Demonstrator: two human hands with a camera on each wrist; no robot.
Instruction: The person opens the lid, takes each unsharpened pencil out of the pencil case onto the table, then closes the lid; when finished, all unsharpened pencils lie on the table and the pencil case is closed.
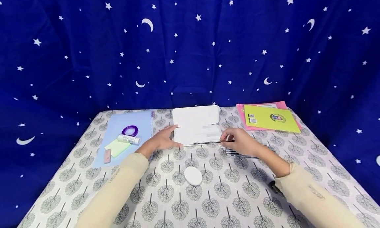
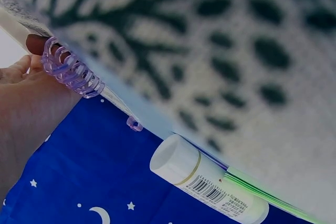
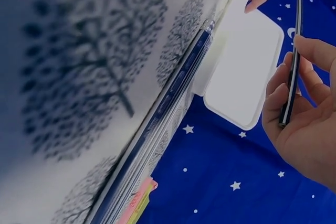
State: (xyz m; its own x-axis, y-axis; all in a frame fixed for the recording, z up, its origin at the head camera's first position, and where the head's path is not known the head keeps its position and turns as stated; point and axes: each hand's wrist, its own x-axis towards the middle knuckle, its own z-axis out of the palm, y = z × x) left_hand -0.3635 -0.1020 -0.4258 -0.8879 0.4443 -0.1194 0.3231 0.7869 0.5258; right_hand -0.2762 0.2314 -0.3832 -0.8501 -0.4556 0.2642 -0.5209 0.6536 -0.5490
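Note:
An open white pencil case (image 1: pixel 196 115) lies with its lid tipped back, compartments showing at its right. At its left side rests my left hand (image 1: pixel 162 138), thumb along the front corner and fingers spread at the left edge. My right hand (image 1: pixel 241 142) pinches a dark striped pencil (image 3: pixel 297 17) between thumb and fingers. That pencil extends leftward along the front edge of the case. Beneath and beside the right hand lie several more dark pencils (image 1: pixel 241 155), partly hidden by it. In the left wrist view only part of the left hand (image 2: pixel 31 103) shows.
A white oval object (image 1: pixel 193 176) lies in front of the case. On the left, a blue spiral notebook (image 1: pixel 118 122) bears purple tape (image 1: pixel 130 131), a glue stick (image 1: pixel 128 139), green sticky notes (image 1: pixel 115 148) and a pink eraser (image 1: pixel 107 156). Yellow-green and pink booklets (image 1: pixel 270 118) lie back right.

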